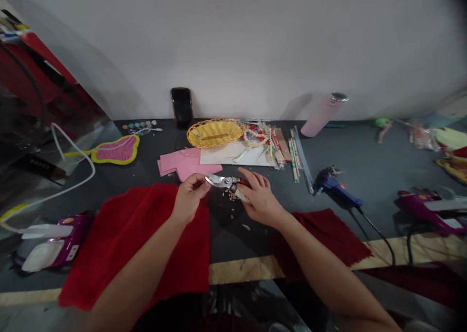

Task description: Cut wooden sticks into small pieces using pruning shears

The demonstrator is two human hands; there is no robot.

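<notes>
Right, here we go: my right hand [260,203] wraps closed around the handles of the pruning shears [226,182], holding them just above the dark surface [233,239], with the steel blades pointing left. My left hand [190,195] comes in from the other side, its fingers [200,182] curled together at the blade tips, though I can't tell whether they're pinching steel or something small. Small pale chips [231,195] lie right below. A firm hold near the pivot should give me good control, but those left fingers need to stay clear of the edges. The red cloth [138,239] sits just left, the pink paper [188,164] just beyond.
</notes>
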